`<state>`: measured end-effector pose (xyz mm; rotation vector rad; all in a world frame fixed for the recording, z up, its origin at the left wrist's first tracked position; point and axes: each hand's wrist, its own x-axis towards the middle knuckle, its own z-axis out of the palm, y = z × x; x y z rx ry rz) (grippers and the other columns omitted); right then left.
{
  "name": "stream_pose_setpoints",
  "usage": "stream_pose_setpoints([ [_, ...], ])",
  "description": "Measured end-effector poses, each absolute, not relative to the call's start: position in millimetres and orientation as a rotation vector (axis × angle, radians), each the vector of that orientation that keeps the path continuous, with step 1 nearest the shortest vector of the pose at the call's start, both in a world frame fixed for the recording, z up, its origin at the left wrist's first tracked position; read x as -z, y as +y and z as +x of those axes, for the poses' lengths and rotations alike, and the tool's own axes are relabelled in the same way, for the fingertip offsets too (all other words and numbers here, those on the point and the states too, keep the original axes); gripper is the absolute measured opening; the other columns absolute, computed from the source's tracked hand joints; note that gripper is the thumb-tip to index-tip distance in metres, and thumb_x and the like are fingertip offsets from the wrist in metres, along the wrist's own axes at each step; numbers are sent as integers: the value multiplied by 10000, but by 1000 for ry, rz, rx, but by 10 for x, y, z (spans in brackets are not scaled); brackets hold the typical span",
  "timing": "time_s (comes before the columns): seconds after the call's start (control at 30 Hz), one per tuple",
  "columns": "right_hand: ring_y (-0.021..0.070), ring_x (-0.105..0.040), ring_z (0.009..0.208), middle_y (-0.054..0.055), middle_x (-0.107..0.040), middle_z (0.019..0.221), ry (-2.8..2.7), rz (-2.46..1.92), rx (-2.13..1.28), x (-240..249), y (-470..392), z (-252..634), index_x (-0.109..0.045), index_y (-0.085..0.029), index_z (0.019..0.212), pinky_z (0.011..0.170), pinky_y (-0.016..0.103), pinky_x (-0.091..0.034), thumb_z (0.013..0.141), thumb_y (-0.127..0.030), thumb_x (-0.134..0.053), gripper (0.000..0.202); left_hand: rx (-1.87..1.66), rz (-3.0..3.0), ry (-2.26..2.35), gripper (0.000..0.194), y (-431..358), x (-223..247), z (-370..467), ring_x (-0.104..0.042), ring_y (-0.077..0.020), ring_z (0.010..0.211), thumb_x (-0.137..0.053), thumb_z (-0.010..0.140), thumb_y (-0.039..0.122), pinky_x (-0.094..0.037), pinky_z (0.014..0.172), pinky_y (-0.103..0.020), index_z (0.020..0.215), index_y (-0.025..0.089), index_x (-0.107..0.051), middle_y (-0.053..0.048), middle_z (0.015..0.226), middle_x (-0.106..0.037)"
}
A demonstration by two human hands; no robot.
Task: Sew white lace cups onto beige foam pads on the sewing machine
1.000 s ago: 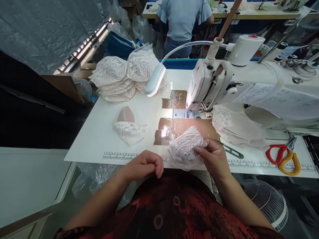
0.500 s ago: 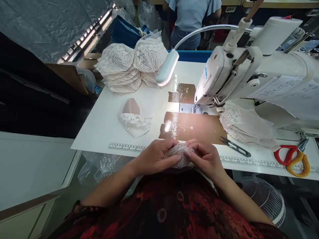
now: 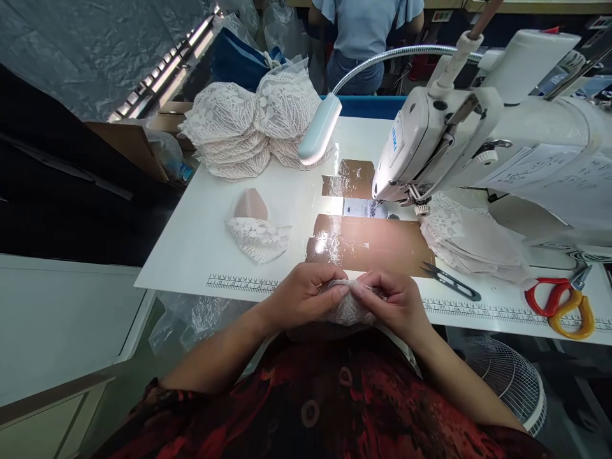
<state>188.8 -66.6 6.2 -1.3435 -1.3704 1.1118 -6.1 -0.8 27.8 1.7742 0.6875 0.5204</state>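
At the front edge of the sewing table, a white lace bra cup (image 3: 350, 311) is pinched between both hands. My left hand (image 3: 310, 294) grips its upper edge from the left, thumb and fingers closed on the lace. My right hand (image 3: 394, 299) pinches the same edge from the right, its thumb almost touching the left one. Much of the cup is hidden by the fingers. Further left on the table lie a beige foam cup (image 3: 252, 205) and a white lace piece (image 3: 261, 239) overlapping it.
A sewing machine (image 3: 415, 146) stands at the right with a lamp (image 3: 319, 131) beside it. Stacked lace cups (image 3: 229, 131) sit at the back left. Lace pieces (image 3: 473, 239), thread snips (image 3: 452, 282) and scissors (image 3: 561, 303) lie right. A person (image 3: 366, 32) sits beyond the table.
My thumbs and fingers have drawn closer together on the lace, and its upper edge is now pinched up between them. The things on the table stay where they were.
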Motion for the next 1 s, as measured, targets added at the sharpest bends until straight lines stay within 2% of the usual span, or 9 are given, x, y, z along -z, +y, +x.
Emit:
stream_pose_setpoints([
  [0.07,129,-615,660,10,-686,752,-1309,-1329,-1172,-44,-654,1958,-668,-204,804,605,239,-487,811,-349,-706,149,-526,1729,699,205,-2,-263,-41,-516,-91,641,-552,913,279,-408,593,-192,863,115,-666,9,710,-592],
  [0.17,151,-635,781,23,-694,886,-1286,-1272,-1252,-53,-624,2020,-669,-218,975,699,266,-510,786,-373,-732,253,-510,1694,704,234,1,-234,-8,-519,-99,650,-540,922,302,-408,596,-200,875,113,-671,1,722,-602],
  [0.27,120,-569,671,2,-651,756,-1372,-1320,-1284,-110,-595,2015,-676,-194,868,608,234,-456,833,-385,-677,195,-477,1678,666,269,9,-211,34,-530,-113,678,-518,935,333,-418,617,-213,892,115,-671,-12,750,-612],
  [0.33,101,-506,591,-15,-602,665,-1356,-1343,-1304,-157,-585,2005,-656,-180,774,546,220,-407,849,-393,-651,226,-457,1645,629,286,23,-211,56,-541,-124,711,-510,937,357,-432,647,-225,892,119,-663,-24,782,-615],
  [0.5,95,-486,566,-17,-584,645,-1206,-1316,-1380,-235,-588,2035,-653,-173,748,522,218,-394,811,-403,-688,242,-423,1418,584,310,64,-246,80,-537,-118,689,-668,830,416,-449,620,-222,934,127,-628,-21,788,-597],
  [0.73,90,-489,547,-29,-579,619,-1183,-1301,-1369,-201,-460,2047,-649,-177,736,511,217,-403,796,-409,-701,245,-472,1006,680,338,84,-157,267,-506,-83,557,-771,727,413,-424,535,-205,742,116,-611,14,623,-557],
  [0.87,124,-589,694,8,-666,797,-1209,-1310,-1305,-129,-380,2196,-679,-194,863,633,253,-483,791,-415,-707,234,-582,812,822,386,254,-185,178,-501,-85,488,-787,652,417,-417,472,-203,694,151,-511,26,584,-546],
  [0.93,147,-622,797,32,-688,913,-1198,-1371,-1215,-113,-385,2342,-681,-204,921,704,274,-504,795,-412,-703,245,-764,932,933,345,420,-289,33,-509,-95,502,-753,679,410,-422,479,-209,702,160,-515,30,589,-546],
  [1.0,159,-625,824,40,-687,935,-1202,-1447,-1126,-121,-400,2497,-678,-206,942,709,278,-502,809,-421,-685,253,-984,1242,1087,281,603,-407,-81,-506,-100,533,-700,753,388,-420,509,-215,701,164,-539,29,603,-548],
])
